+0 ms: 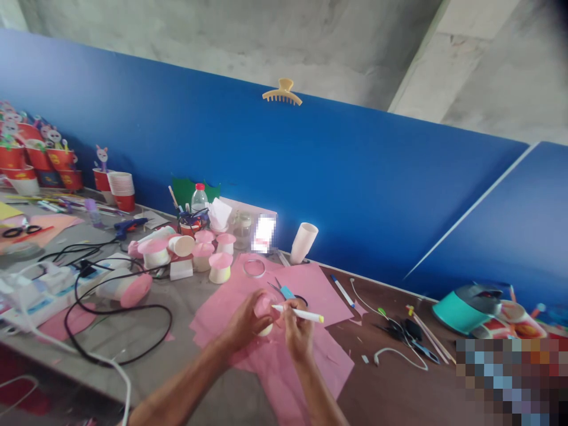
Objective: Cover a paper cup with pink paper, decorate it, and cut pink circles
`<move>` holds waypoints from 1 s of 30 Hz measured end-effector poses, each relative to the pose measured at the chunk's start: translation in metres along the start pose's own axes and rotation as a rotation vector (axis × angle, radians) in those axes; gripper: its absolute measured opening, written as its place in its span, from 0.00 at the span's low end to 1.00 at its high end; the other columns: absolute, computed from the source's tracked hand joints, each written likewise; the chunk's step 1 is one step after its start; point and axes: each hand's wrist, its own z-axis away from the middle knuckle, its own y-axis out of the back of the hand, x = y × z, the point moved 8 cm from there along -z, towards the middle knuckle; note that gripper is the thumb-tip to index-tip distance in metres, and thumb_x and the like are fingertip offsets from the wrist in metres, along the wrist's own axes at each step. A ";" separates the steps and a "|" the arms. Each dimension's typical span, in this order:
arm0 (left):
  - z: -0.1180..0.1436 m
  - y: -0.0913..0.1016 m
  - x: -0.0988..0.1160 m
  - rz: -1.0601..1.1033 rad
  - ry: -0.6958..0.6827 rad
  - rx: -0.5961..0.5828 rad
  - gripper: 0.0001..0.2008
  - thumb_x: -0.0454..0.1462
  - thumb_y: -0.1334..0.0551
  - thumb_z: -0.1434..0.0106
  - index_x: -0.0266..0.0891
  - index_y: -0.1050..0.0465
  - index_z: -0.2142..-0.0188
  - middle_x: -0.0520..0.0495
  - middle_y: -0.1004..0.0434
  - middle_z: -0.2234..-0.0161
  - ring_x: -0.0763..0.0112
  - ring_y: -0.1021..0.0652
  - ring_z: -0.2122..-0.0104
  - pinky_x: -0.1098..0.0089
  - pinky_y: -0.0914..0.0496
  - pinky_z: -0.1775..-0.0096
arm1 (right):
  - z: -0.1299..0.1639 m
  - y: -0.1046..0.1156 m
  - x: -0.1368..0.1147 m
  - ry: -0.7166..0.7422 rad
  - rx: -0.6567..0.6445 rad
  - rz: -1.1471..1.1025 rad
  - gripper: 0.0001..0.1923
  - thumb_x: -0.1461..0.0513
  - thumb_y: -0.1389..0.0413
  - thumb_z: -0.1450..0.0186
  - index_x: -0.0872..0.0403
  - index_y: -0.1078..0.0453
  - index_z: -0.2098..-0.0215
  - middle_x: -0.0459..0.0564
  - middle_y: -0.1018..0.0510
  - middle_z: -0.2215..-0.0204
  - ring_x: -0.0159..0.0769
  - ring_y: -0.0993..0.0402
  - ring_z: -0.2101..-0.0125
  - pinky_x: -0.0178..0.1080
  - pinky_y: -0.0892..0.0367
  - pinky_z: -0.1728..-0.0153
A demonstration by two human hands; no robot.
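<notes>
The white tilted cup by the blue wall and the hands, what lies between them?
Head view: scissors with blue handles on pink paper.

Pink paper (310, 290) — perhaps white-yellow marker (298, 312)

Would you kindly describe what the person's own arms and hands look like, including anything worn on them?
Both forearms are bare as far as the picture shows: no sleeve reaches into view on either. The left hand and the right hand wear no gloves. No watch, bracelet or ring can be made out on them, though the picture is too soft to rule out a thin ring. No markings are visible on either arm.
</notes>
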 end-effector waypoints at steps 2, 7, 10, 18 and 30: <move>0.000 0.000 -0.002 -0.005 0.000 -0.001 0.29 0.43 0.31 0.44 0.40 0.29 0.44 0.35 0.22 0.45 0.44 0.22 0.45 0.46 0.27 0.43 | 0.000 -0.001 -0.001 0.002 -0.001 -0.004 0.23 0.45 0.48 0.29 0.52 0.31 0.73 0.41 0.34 0.81 0.31 0.41 0.80 0.35 0.41 0.77; -0.001 0.000 0.000 0.014 -0.005 0.005 0.28 0.45 0.30 0.44 0.41 0.29 0.45 0.36 0.20 0.46 0.44 0.22 0.45 0.47 0.28 0.42 | 0.002 -0.001 -0.003 0.007 -0.011 0.006 0.22 0.46 0.47 0.29 0.52 0.30 0.72 0.44 0.29 0.78 0.33 0.35 0.77 0.36 0.38 0.75; -0.001 0.000 0.002 0.011 0.011 0.018 0.29 0.46 0.30 0.45 0.39 0.29 0.45 0.34 0.20 0.47 0.43 0.21 0.46 0.46 0.27 0.43 | 0.001 -0.001 -0.002 -0.012 -0.020 -0.016 0.21 0.46 0.46 0.30 0.52 0.30 0.71 0.42 0.32 0.80 0.33 0.37 0.78 0.36 0.39 0.76; 0.000 0.001 0.008 -0.011 -0.020 0.037 0.26 0.46 0.30 0.44 0.40 0.27 0.47 0.34 0.19 0.48 0.44 0.21 0.47 0.46 0.26 0.44 | 0.001 -0.003 -0.004 -0.025 -0.029 -0.043 0.20 0.47 0.47 0.30 0.51 0.32 0.73 0.43 0.33 0.80 0.34 0.37 0.79 0.37 0.39 0.78; -0.001 0.000 -0.005 0.001 0.012 0.014 0.30 0.45 0.29 0.46 0.40 0.29 0.44 0.35 0.21 0.46 0.46 0.21 0.47 0.48 0.27 0.44 | 0.004 -0.004 -0.005 -0.018 -0.055 -0.083 0.22 0.45 0.44 0.30 0.52 0.29 0.73 0.46 0.26 0.77 0.36 0.29 0.75 0.37 0.32 0.75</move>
